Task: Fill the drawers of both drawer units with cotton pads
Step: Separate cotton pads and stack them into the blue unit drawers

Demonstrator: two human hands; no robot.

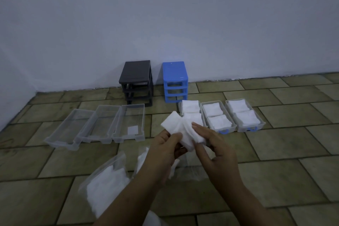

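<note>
**3 drawers packed, 3 bare, pads in hand**

Both hands together over the mid floor, clamped on 1 wad of pads: left hand pinching its lower left side with thumb on top, right hand pinching its right side, fingers curled round it.

Against the wall at the floor's far edge, 2 units, just beside each other: black unit to the left, blue unit to the right, all 3 slots of each open, drawers out.

In front of the blue unit, 3 clear drawers with blue handles in a row, touching or nearly so. Left filled drawer: 2 stacks of white pads, near end hidden behind the held wad. Middle filled drawer: 2 stacks, 1 behind the other. Right filled drawer: 2 stacks likewise.

In front of the black unit, 3 clear drawers side by side, fanned toward the left edge. Left clear drawer and middle clear drawer: nothing seen inside. Right clear drawer: 1 small pale square on its bottom, pad or label, cannot tell.

Near the floor's near edge, under the forearms, 2 clear bags: left bag holding white pads, second bag largely hidden by the left arm.
</note>
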